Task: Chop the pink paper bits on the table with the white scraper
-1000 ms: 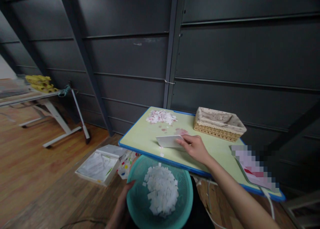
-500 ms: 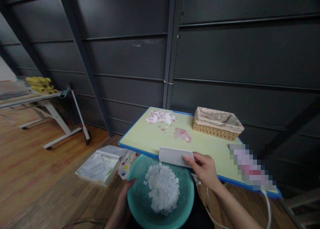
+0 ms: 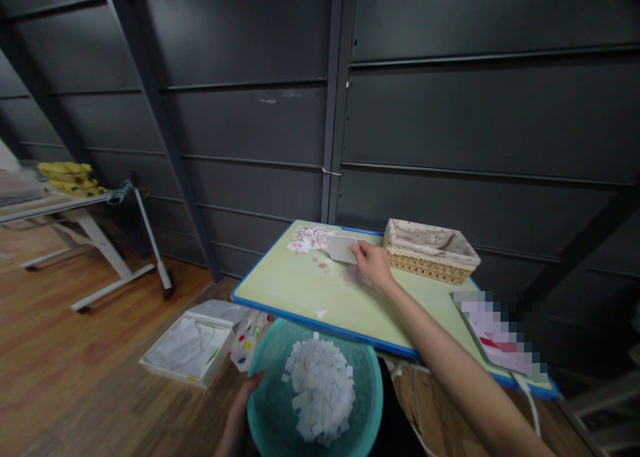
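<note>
My right hand (image 3: 371, 264) reaches across the yellow-green table (image 3: 295, 287) and grips a flat white card (image 3: 341, 249). The card stands next to a heap of small pink and white paper pieces (image 3: 306, 240) at the table's far edge. Under the hand lies a faint pink patch. My left hand (image 3: 247, 389) holds the rim of a teal basket (image 3: 369, 390) below the table's near edge. A mound of white paper squares (image 3: 319, 389) fills the basket. One white piece (image 3: 321, 314) lies near the table's front edge.
A wicker basket with a cloth lining (image 3: 430, 250) stands at the back right of the table. A blurred item (image 3: 500, 337) lies at the right end with a white cable. On the wooden floor sits a white box (image 3: 187, 340). Another table (image 3: 75, 207) stands at left.
My right hand drew the white card to the table's near edge over the basket, then carried it back out to the far heap of pink and white pieces. The camera view shifted slightly.
</note>
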The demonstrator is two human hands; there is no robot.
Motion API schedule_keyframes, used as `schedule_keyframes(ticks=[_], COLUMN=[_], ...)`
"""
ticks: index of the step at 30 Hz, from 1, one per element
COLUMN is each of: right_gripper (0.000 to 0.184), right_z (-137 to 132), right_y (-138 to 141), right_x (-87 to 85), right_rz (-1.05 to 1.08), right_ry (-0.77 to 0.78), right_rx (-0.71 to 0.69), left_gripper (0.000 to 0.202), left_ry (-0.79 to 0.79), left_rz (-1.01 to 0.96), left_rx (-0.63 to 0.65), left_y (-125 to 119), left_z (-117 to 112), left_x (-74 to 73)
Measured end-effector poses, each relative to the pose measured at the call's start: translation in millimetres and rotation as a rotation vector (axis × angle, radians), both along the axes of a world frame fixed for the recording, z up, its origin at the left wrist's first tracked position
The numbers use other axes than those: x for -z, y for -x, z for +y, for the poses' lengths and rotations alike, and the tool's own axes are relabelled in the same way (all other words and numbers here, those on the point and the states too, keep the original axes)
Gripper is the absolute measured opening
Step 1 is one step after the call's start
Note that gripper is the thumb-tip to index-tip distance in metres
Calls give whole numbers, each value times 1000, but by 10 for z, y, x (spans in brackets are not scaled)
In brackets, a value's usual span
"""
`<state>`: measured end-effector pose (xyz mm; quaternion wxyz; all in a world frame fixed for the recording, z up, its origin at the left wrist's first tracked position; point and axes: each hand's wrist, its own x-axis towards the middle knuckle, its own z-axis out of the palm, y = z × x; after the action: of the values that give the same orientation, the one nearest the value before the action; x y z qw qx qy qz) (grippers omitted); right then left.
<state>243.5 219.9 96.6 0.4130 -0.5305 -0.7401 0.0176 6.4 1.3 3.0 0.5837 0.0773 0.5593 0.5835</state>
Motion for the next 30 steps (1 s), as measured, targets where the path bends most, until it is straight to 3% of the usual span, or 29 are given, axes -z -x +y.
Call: schedule_keyframes(ticks=[5,14,22,26,30], right_gripper=[36,32,32,34,35], right_z=[38,78,-188,-342,-550], right_y=[39,69,-35,-9,38], right_x=[62,-20,-39,-56,-77], right_rz=[-49,-124,-188,-165,-126], right_ry=[37,39,36,39,42], right_rx=[-45,-41,13,-47,-163], left_gripper=[74,73,73,65,66], left_ry=[11,15,-6,5,-12], left_rz=[-17,-13,-133,-117,-117], left_rx=[13,76,83,73,61], left_y=[-11,32,21,4,12], left_z=[-19,-28,-40,-47,-37], left_x=[-116,-11,-48,-72,-2])
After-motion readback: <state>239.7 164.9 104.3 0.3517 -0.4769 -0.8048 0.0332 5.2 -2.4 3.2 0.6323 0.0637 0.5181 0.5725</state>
